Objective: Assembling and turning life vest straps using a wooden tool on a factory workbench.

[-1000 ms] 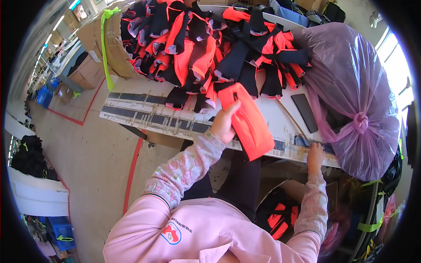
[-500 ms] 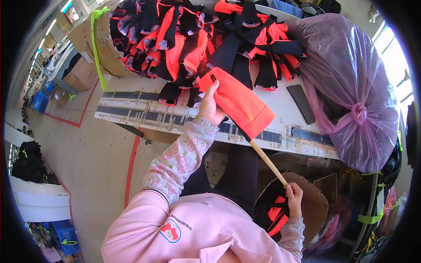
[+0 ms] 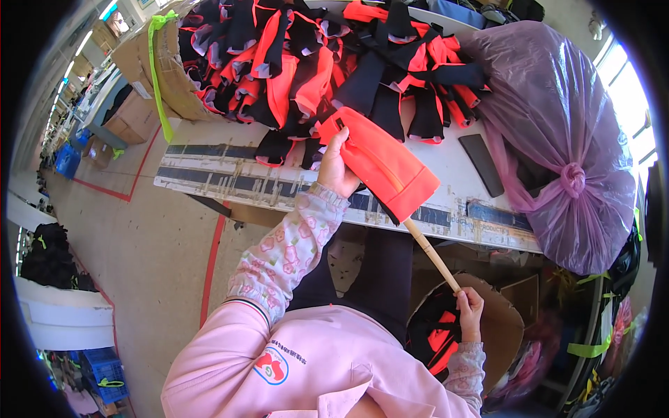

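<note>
My left hand [image 3: 339, 167] grips the upper end of an orange fabric sleeve [image 3: 387, 166], its thumb on top near a small black tab. Black fabric shows along the sleeve's lower edge. A light wooden stick [image 3: 433, 256] runs into the sleeve's open end; the part inside is hidden. Closed round the stick's lower end is my right hand [image 3: 470, 311], near my lap on the right. The sleeve is held tilted over the front edge of the table [image 3: 279, 188]. Beyond it lies a big heap of orange and black fabric sleeves [image 3: 293, 76].
A tied purple plastic bag [image 3: 550, 125] bulges at the table's right, with a dark flat phone-like object [image 3: 481, 165] beside it. A cardboard box [image 3: 171, 76] stands at the left of the heap. Below the table, a round cardboard container [image 3: 498, 327] holds more orange and black pieces.
Both hands keep their holds on the sleeve and stick, with hardly any movement between them. The whole view has shifted very slightly.
</note>
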A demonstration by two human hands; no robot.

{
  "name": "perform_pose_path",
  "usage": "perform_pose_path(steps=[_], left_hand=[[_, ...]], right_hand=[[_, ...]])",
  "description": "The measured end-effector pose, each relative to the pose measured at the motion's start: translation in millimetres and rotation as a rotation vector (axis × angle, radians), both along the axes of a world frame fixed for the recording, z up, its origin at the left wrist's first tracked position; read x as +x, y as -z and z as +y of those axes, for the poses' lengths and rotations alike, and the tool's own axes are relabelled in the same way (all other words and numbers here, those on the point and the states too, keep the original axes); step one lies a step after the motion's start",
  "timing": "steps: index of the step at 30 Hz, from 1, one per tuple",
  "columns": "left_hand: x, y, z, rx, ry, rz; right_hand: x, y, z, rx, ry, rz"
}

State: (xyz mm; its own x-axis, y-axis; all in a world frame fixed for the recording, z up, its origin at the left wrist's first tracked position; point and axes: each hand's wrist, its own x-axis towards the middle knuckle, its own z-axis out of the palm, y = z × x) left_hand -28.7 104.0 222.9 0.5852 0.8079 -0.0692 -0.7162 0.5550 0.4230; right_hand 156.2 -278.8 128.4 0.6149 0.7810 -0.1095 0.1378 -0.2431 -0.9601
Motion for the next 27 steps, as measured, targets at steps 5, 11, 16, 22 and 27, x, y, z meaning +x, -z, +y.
perform_pose_path(steps=[5,11,16,22,27], left_hand=[[9.6,-1.1,-22.2,0.013,0.048,0.053],[23.3,3.5,-62.4,0.113,0.064,0.208],[29.7,8.6,-85.8,0.208,-0.104,0.249],[22.4,-8.1,-88.7,0.246,-0.121,0.262],[29.4,8.1,-89.4,0.151,-0.119,0.214]], right_hand=[[-5.7,-5.9,15.2,-0.04,-0.015,-0.192],[-29.8,-22.4,57.7,0.039,-0.074,-0.428],[-53.4,-20.3,88.0,0.056,-0.042,-0.281],[-73.9,-14.4,91.7,0.087,-0.068,0.047],[-23.7,-1.7,37.3,-0.004,-0.014,-0.014]])
